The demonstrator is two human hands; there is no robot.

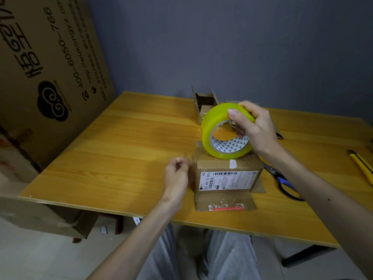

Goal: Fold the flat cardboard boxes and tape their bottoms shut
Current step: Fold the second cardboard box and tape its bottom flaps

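Box (228,178): mid-table (121,148), labelled side toward the person, near flap flat on the tabletop. Tape roll (207,126): yellow, on edge at the box top, grasped by the right hand (255,128). Left hand (177,174): fingers curled beside the box's left edge; blurred, grip cannot be told. Scissors (282,181): right of box.

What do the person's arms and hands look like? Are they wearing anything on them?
The left hand and right hand are bare, with no gloves, rings or watch that I can see. No sleeves show on either arm. The right forearm has one tiny dark dot. Below, grey fabric trousers show.
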